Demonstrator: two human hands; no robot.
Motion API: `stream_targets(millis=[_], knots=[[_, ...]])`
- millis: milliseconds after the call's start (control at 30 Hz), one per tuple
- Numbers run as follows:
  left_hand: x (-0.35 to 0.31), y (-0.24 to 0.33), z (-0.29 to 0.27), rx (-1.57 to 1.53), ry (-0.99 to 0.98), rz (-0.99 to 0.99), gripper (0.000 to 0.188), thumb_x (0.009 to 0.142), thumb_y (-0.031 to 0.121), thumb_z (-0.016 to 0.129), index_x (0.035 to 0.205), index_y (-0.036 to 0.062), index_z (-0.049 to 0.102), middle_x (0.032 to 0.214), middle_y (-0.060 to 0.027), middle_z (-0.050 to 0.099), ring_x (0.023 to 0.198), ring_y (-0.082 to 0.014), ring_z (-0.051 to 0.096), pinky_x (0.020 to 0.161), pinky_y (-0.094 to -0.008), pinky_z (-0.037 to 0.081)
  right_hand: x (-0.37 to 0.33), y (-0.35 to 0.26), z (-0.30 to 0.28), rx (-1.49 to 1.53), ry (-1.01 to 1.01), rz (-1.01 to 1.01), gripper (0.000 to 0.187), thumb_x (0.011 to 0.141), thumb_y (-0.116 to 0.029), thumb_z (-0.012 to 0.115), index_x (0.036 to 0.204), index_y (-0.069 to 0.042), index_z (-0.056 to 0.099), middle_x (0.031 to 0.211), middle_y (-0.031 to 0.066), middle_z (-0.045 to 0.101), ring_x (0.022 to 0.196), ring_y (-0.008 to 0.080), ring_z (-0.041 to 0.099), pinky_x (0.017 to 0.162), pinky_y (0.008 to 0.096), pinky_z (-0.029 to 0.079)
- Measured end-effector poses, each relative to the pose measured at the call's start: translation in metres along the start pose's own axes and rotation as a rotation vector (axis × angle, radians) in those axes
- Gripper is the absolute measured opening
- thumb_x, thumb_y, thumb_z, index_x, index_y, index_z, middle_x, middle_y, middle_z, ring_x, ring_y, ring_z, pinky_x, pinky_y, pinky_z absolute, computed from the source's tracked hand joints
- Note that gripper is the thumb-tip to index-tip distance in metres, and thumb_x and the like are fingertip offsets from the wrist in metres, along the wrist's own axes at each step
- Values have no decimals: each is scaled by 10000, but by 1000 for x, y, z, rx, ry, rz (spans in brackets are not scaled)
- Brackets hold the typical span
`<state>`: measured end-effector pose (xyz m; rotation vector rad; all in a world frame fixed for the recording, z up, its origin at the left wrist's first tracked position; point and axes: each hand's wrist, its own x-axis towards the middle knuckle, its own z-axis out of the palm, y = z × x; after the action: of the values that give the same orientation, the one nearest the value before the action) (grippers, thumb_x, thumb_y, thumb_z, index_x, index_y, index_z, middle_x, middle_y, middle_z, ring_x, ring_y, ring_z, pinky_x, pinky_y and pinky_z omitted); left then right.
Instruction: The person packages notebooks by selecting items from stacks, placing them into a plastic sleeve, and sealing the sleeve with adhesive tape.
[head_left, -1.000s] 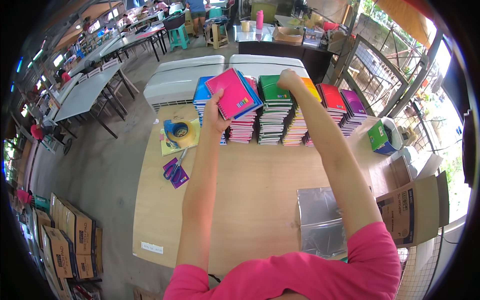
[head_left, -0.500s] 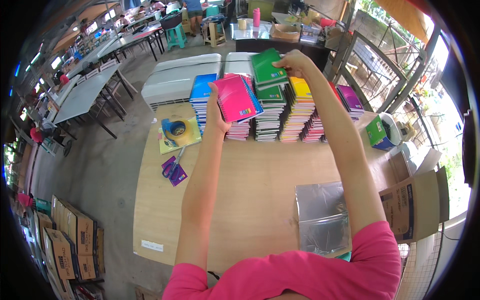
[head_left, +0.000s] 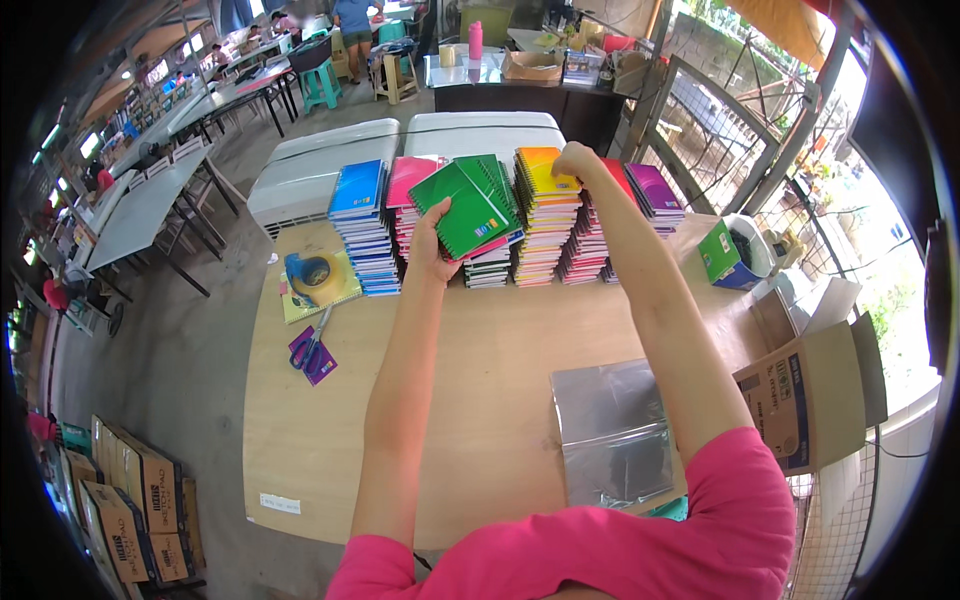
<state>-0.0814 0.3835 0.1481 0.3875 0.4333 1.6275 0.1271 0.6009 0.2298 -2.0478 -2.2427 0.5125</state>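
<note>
My left hand point(head_left: 433, 250) grips a small bundle of spiral notebooks, a green notebook point(head_left: 458, 212) on top and pink and blue edges under it. This bundle is held in front of the green stack point(head_left: 488, 275) and partly hides it. At the top of the tall yellow stack, my right hand point(head_left: 582, 165) has its fingers closed on the right edge of a yellow notebook point(head_left: 545, 172). To the left stand a blue stack point(head_left: 358, 190) and a pink stack point(head_left: 410, 175). Red notebooks point(head_left: 617, 180) and purple notebooks point(head_left: 653, 188) are stacked right of the yellow ones, partly behind my right forearm.
On the table's left lie tape rolls point(head_left: 313, 275) on a yellow notebook, and scissors point(head_left: 310, 347) on a small purple card. Clear plastic sheets point(head_left: 610, 430) lie at right. An open carton point(head_left: 800, 400) and a green box point(head_left: 728, 255) stand beyond. White bins point(head_left: 325, 150) back the stacks.
The green notebook has come down onto the bundle in my left hand, covering the pink one. My right hand has let it go and moved onto the yellow stack. The view has shifted slightly.
</note>
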Motion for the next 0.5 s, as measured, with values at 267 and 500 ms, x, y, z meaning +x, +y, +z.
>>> stream_targets(millis=[267, 500], knots=[[4, -18, 22, 190, 41, 40, 409, 948, 383, 623, 1174, 41, 609, 1099, -101, 679, 985, -240, 669, 847, -438, 566, -23, 9, -35, 890, -72, -171, 254, 729, -35, 804, 934, 59, 689, 942, 159, 710, 884, 273, 708, 765, 390, 590], [20, -33, 50, -33, -153, 61, 571, 928, 492, 602, 1268, 37, 546, 1206, -156, 635, 1079, -340, 636, 913, -540, 532, -60, 26, -50, 825, -215, -338, 620, 706, -318, 873, 1113, 71, 614, 1131, 235, 615, 1066, 364, 619, 820, 439, 573]])
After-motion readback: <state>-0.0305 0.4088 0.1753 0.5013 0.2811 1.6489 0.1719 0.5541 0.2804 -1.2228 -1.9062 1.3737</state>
